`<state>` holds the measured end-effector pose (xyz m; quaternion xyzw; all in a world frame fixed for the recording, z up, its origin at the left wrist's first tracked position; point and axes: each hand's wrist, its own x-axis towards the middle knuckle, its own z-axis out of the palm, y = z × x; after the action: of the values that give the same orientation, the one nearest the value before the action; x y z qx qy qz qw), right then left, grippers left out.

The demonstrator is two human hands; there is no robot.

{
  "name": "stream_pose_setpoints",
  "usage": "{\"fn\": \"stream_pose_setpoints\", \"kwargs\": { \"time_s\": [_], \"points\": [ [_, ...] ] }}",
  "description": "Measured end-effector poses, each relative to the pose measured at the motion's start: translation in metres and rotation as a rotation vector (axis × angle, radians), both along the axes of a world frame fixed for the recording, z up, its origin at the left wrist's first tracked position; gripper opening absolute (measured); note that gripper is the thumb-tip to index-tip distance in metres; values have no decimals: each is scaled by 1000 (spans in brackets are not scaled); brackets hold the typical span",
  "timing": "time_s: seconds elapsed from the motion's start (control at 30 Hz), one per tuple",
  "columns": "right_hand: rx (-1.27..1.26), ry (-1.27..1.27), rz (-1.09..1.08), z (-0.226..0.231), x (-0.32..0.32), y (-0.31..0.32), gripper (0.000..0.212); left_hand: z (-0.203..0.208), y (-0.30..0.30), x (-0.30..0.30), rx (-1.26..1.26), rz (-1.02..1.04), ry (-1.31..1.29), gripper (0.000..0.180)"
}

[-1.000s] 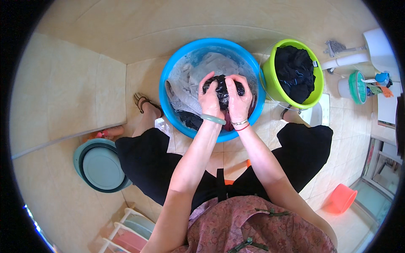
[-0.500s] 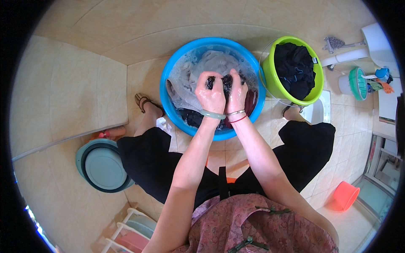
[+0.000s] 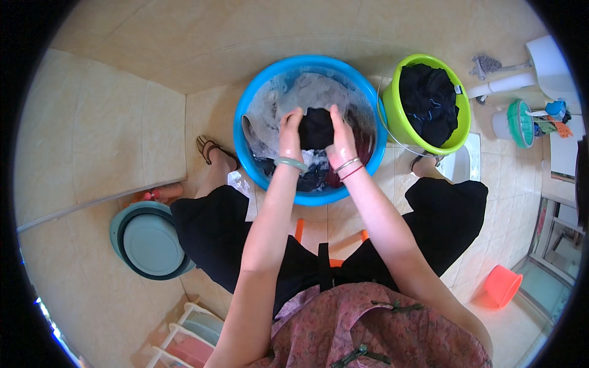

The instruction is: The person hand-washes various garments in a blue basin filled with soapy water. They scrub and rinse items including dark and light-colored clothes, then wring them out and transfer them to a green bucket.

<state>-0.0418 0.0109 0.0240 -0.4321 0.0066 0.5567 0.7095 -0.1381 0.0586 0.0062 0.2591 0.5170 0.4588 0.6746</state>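
Over a round blue basin [image 3: 243,86] of soapy water, a wet black cloth [image 3: 316,129] is held bunched between my two hands. My left hand [image 3: 291,134], with a pale green bangle at the wrist, grips its left side. On the opposite side my right hand [image 3: 342,140] presses it, a silver bangle and red cord on that wrist. What kind of garment the cloth is, I cannot tell. Soaking in the suds are a pale grey garment [image 3: 316,90], a dark piece [image 3: 314,175] below my hands and a maroon piece [image 3: 366,138] at the right.
A lime green bucket [image 3: 394,101] full of black clothes stands against the basin's right side. Beyond it are a white pipe [image 3: 509,83] and a white pail with a green rim [image 3: 520,124]. Grey-green basins [image 3: 152,244] lean at my left; a coral bucket [image 3: 503,286] lies lower right.
My hands have moved apart from being pressed together, and the black cloth has opened from a tight squeeze into a wider bundle between them.
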Motion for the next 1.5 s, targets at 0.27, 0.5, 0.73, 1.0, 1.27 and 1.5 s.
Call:
{"fn": "stream_pose_setpoints", "kwargs": {
  "time_s": [0.27,0.5,0.73,1.0,1.27,1.5],
  "points": [
    [9,-132,190,25,66,-27,46,55,-17,16,-86,-362,-130,77],
    [189,-542,-412,49,148,-42,39,76,-27,140,409,-533,-239,77],
    [-548,-1358,-315,-10,252,-80,68,55,-51,189,583,-792,81,62],
    [-560,-1950,-355,15,177,-50,68,-48,-40,35,435,-880,1215,101],
    [-249,-1072,673,-81,68,-27,48,-98,-35,-68,286,-924,1546,58],
    [-155,249,500,-67,22,-38,88,-7,-16,-21,297,-575,703,25]
  ]
}}
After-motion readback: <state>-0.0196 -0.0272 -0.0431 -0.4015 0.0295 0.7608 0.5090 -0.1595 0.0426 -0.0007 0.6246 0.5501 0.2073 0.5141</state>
